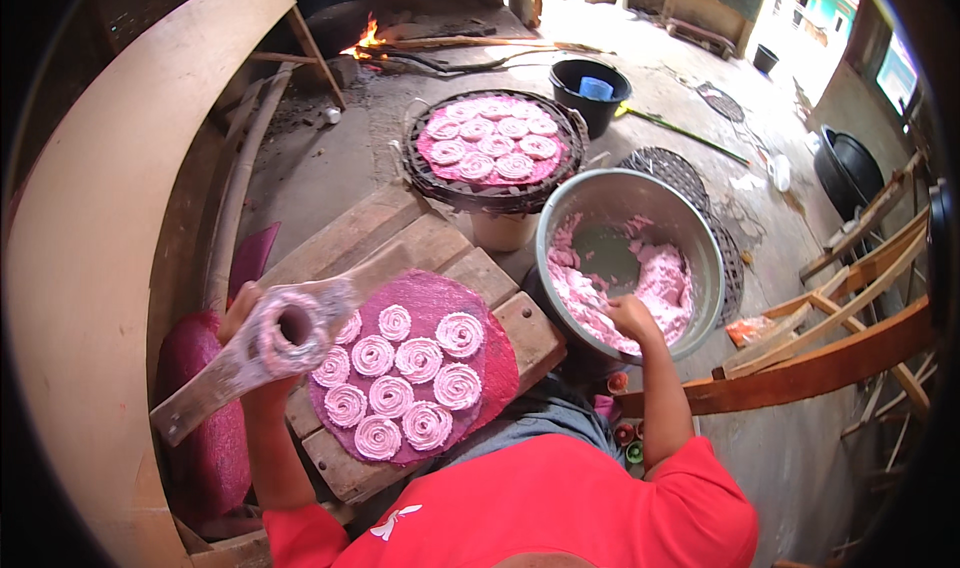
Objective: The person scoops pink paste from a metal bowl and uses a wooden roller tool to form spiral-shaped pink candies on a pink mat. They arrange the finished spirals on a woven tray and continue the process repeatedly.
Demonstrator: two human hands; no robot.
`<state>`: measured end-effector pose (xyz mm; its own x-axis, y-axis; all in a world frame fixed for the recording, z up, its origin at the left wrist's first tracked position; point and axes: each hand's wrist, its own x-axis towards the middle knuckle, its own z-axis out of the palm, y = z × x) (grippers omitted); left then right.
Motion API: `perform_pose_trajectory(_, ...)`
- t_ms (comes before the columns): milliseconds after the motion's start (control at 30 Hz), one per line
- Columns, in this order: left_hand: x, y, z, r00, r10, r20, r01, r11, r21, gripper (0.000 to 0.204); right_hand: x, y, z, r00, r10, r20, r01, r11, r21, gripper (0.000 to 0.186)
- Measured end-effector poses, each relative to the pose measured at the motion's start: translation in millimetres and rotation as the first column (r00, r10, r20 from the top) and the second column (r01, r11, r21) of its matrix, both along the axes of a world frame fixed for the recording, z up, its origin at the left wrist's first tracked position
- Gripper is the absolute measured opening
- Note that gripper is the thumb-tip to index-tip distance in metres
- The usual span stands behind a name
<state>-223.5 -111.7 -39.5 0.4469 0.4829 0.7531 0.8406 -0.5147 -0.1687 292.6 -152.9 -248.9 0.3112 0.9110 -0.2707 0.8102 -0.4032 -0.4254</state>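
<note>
My left hand is wrapped round a wooden press, a long flat bar with a round tube in its middle. Pink dough is smeared about the tube's mouth. The press hides part of that hand. Below and to its right, several pink dough spirals lie on a round magenta mat. Over on the right, my right hand reaches into a large grey metal basin, its fingers closed in the soft pink dough at the near side.
The mat rests on a plank bench. Beyond it, another spiral-covered mat sits on a round woven tray atop a bucket. A black tub stands behind. Fire burns at the back. A pale board curves along the left; wooden frames lean right.
</note>
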Motion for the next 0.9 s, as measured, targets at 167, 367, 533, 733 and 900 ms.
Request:
perform_pose_trajectory(167,29,-2,18,1.000,-0.007,0.011,0.009,0.981,-0.195,0.024,11,-29,130,0.985,0.133,0.109,-0.133,0.991,-0.004,0.028)
perform_pose_trajectory(367,36,23,-17,0.997,-0.039,-0.061,0.035,0.997,-0.067,0.020,-40,-2,268,0.815,0.549,-0.186,-0.510,0.832,0.219,0.023)
perform_pose_trajectory(533,49,23,-15,0.974,-0.179,0.141,0.198,0.971,-0.134,0.023,-135,27,335,0.500,0.768,0.400,-0.866,0.456,0.205,0.019)
perform_pose_trajectory(733,48,5,6,0.957,0.033,0.288,0.029,0.978,-0.208,0.029,-241,20,302,0.130,0.095,0.987,-0.990,0.060,0.125,0.024)
perform_pose_trajectory(900,17,8,-7,0.965,0.096,0.243,-0.029,0.964,-0.263,0.033,-252,3,276,0.123,0.148,0.981,-0.992,0.042,0.118,0.037)
